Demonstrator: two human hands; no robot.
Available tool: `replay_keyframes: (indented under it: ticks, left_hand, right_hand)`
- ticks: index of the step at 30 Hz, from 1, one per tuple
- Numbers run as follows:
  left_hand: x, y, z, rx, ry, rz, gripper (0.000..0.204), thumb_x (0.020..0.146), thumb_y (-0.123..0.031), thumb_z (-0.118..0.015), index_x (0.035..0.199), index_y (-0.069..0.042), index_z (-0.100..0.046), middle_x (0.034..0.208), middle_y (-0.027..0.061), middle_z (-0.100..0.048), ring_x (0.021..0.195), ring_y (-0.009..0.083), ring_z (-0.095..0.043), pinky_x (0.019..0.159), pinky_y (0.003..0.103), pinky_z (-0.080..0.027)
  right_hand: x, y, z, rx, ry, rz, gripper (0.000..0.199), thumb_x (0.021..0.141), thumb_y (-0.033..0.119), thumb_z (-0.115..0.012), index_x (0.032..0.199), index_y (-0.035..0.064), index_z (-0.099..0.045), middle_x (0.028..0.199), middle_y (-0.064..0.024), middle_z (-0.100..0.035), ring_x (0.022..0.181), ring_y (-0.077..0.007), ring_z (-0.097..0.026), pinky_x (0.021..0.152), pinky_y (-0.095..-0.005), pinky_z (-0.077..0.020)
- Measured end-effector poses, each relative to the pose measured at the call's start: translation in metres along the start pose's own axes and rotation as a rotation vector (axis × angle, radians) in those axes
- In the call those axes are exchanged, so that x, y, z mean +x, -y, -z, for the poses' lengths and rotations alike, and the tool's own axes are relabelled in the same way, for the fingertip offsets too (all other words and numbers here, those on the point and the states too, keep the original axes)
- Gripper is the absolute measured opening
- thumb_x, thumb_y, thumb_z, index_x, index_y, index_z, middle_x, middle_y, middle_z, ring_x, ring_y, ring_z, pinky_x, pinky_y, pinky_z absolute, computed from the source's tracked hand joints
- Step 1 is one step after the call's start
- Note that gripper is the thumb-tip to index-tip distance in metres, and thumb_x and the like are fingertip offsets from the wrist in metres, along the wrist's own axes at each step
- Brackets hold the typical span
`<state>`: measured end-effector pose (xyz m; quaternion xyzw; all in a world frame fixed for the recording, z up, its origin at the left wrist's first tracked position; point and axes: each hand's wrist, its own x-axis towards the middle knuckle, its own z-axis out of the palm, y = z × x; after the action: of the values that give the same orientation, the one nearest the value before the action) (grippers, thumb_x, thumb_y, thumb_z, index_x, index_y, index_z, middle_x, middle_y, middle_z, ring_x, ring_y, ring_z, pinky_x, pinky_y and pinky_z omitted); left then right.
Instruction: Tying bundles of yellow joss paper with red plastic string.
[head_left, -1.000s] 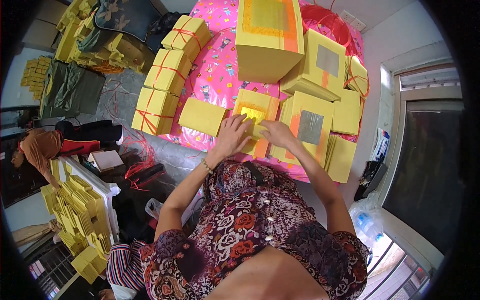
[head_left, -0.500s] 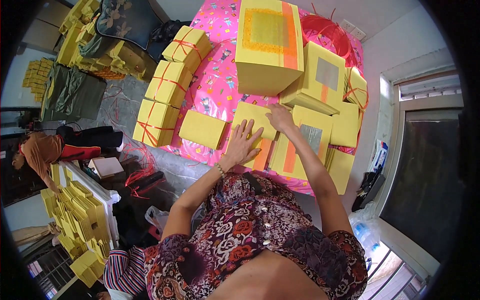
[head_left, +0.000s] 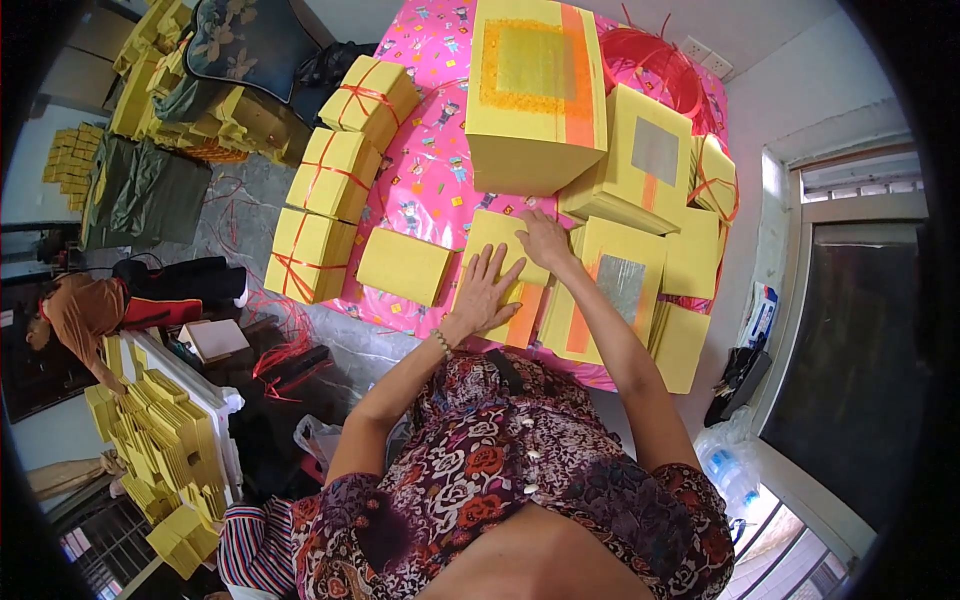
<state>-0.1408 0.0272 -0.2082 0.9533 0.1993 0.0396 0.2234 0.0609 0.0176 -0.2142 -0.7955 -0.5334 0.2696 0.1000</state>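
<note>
A yellow paper (head_left: 497, 232) with an orange band near its close edge lies in front of me on the pink patterned tablecloth (head_left: 419, 218). My left hand (head_left: 487, 288) rests flat on it, fingers spread and pointing away from me. At the paper's far right part, my right hand (head_left: 546, 243) touches the surface with its fingers apart; part of them is turned from view. Right of it stands a stack of yellow paper (head_left: 590, 270) with an orange stripe and a grey rectangle. A smaller yellow stack (head_left: 404, 266) lies left of my left hand.
Bundles tied with red string (head_left: 312, 254) line the table's left side. Farther back stand a tall yellow stack (head_left: 535, 150) and a coil of red string (head_left: 655, 70). At left, a person in a brown top (head_left: 78, 305) bends over more yellow paper (head_left: 165, 425).
My right hand has slid a little left and nearer along the paper. My left hand stays spread in nearly the same place. The view has shifted slightly.
</note>
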Motion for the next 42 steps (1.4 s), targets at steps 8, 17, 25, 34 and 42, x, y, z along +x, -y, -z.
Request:
replay_keyframes:
  ticks: [8,17,25,34,42]
  left_hand:
    - [0.001,0.001,-0.003,0.021,0.007,-0.012,0.084,0.081,-0.05,-0.062,0.151,-0.02,-0.024,0.152,0.0236,-0.019,0.139,0.0455,-0.017,0.112,0.056,-0.017]
    - [0.001,0.004,-0.009,0.044,0.017,-0.013,0.08,0.084,-0.05,-0.058,0.15,-0.019,-0.025,0.153,0.0237,-0.016,0.14,0.0451,-0.014,0.114,0.055,-0.014]
    - [0.002,0.004,-0.008,0.032,0.017,-0.015,0.077,0.084,-0.052,-0.056,0.148,-0.017,-0.03,0.152,0.0235,-0.019,0.14,0.0447,-0.015,0.113,0.056,-0.014]
    - [0.004,0.005,-0.012,0.028,0.02,-0.013,0.079,0.084,-0.056,-0.055,0.147,-0.016,-0.032,0.154,0.0195,-0.018,0.14,0.0452,-0.015,0.113,0.058,-0.013]
    - [0.003,0.005,-0.01,0.08,0.121,0.016,0.081,0.083,-0.058,-0.053,0.148,-0.014,-0.031,0.156,0.0171,-0.015,0.142,0.0443,-0.009,0.115,0.055,-0.011]
  right_hand:
    - [-0.001,0.015,-0.007,-0.045,-0.087,0.021,0.047,0.087,0.025,-0.06,0.129,0.0077,-0.048,0.124,-0.0184,-0.054,0.116,-0.0359,-0.052,0.097,-0.0513,-0.0394]
    - [-0.004,0.026,-0.008,-0.075,-0.109,-0.025,0.045,0.085,0.021,-0.062,0.125,0.0079,-0.051,0.122,-0.0128,-0.056,0.115,-0.0328,-0.053,0.096,-0.0477,-0.0401]
    - [-0.007,0.024,-0.01,-0.111,-0.149,0.004,0.044,0.085,0.022,-0.062,0.125,0.0076,-0.051,0.118,-0.0138,-0.057,0.112,-0.0319,-0.054,0.094,-0.0465,-0.041]
    - [-0.005,0.023,-0.01,-0.106,-0.124,-0.02,0.044,0.085,0.022,-0.062,0.125,0.0078,-0.051,0.119,-0.0142,-0.056,0.113,-0.0324,-0.054,0.093,-0.0471,-0.0409]
    - [-0.041,0.042,0.004,-0.154,-0.174,-0.055,0.034,0.083,0.018,-0.062,0.111,0.0009,-0.054,0.11,-0.0187,-0.058,0.106,-0.0343,-0.056,0.088,-0.0453,-0.0457]
